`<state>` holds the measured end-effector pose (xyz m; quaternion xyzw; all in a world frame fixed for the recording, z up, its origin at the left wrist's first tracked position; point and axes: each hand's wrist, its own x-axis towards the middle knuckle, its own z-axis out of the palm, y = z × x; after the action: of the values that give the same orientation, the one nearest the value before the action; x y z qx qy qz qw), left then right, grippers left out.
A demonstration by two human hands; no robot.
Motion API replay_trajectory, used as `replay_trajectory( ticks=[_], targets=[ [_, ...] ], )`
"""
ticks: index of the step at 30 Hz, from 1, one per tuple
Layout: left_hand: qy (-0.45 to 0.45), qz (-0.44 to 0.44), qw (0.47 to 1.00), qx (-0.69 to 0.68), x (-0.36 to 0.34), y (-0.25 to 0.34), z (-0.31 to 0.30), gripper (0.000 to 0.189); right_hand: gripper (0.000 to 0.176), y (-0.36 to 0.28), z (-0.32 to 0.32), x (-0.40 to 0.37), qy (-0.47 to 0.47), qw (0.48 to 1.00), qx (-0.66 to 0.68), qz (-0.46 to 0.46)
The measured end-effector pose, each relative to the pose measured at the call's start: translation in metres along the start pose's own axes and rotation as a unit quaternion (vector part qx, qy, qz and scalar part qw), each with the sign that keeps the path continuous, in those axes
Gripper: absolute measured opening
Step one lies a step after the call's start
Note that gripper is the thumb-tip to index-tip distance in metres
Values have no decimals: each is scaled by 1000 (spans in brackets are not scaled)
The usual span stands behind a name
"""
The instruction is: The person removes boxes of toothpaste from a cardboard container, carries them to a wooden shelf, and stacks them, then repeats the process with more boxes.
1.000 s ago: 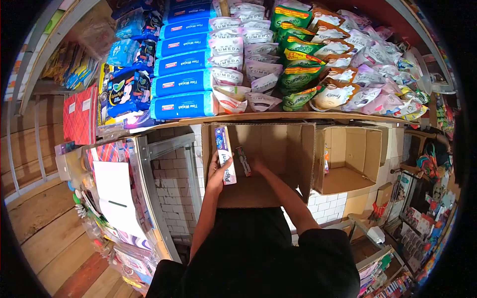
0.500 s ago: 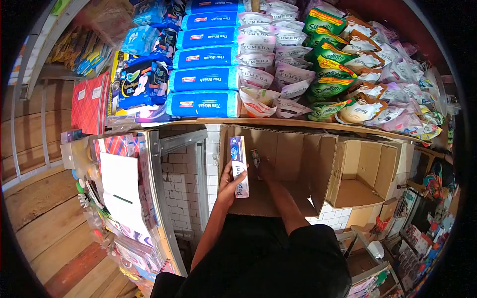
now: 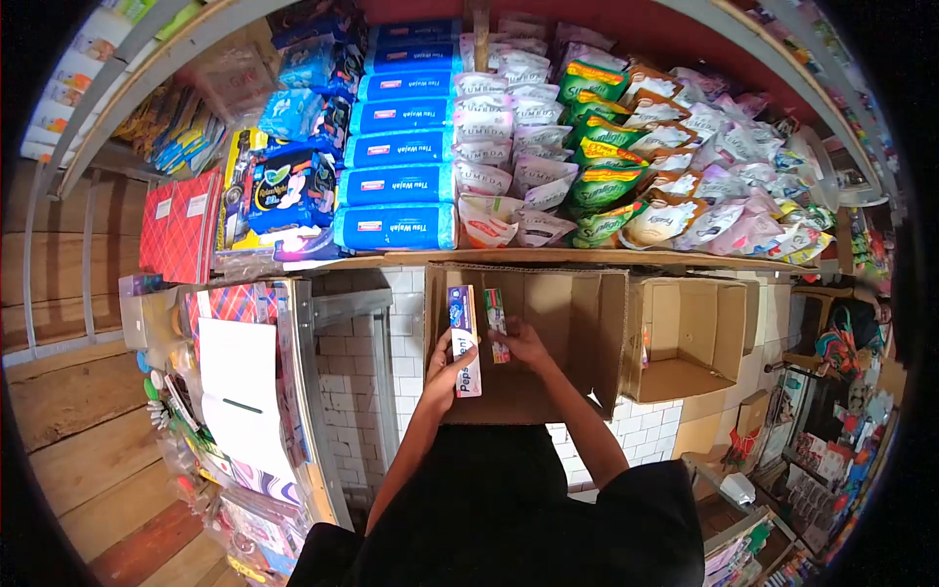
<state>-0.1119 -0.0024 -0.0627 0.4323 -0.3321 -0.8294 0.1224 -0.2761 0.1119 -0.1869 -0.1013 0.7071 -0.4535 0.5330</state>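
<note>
Left hand grip clamped on Pepsodent box, right hand pinching smaller green-red box. Both upright, side by side over open cardboard carton, mid-handling imo.

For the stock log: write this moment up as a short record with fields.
Left hand: grips tall toothpaste box, upright
Right hand: grips smaller carton
Below hands: open cardboard box
Beside it: second open box
Shelf above: blue tissue packs, green pouches
</note>
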Motion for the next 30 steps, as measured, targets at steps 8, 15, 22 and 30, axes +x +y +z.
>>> replay_trajectory(
  ticks=[8,15,22,30],
  targets=[
    [-29,33,999,-3,-12,7,2,44,38,-97,7,-109,8,994,74,-82],
    [-127,35,991,39,-44,36,-7,74,38,-119,44,-156,47,984,69,-158],
    [-119,60,990,49,-68,43,-16,75,35,-113,57,-165,3,973,62,-223],
    [-49,116,991,46,-118,48,-11,72,55,-161,49,-171,-65,970,32,-234]
  ],
)
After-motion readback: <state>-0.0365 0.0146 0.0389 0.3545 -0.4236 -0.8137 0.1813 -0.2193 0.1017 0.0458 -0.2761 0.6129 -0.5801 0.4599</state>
